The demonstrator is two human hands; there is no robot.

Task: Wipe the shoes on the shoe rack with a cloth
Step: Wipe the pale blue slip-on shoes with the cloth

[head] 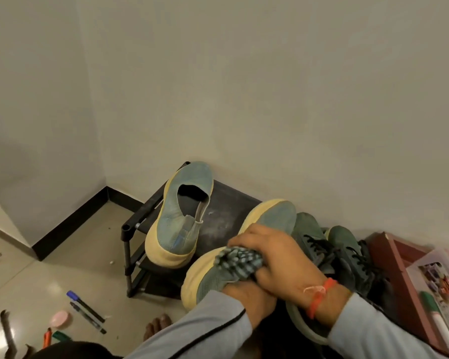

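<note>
I hold a blue slip-on shoe (278, 213) with a yellow sole above the front of the black shoe rack (226, 203). My left hand (246, 294) grips it from below near the heel, partly hidden by my right hand. A bunched blue-and-black checked cloth (240, 260) lies against the shoe's upper, with the fingers of my right hand (275, 255) curled round it. The matching blue shoe (179, 218) stands on the rack's top shelf to the left, toe toward the wall.
Two dark green lace-up shoes (345, 244) sit right of the held shoe. A maroon box (389, 257) with papers and a green marker (432, 304) stands at far right. Pens (86, 307) and a pink object (60, 318) lie on the floor at left. The wall is close behind.
</note>
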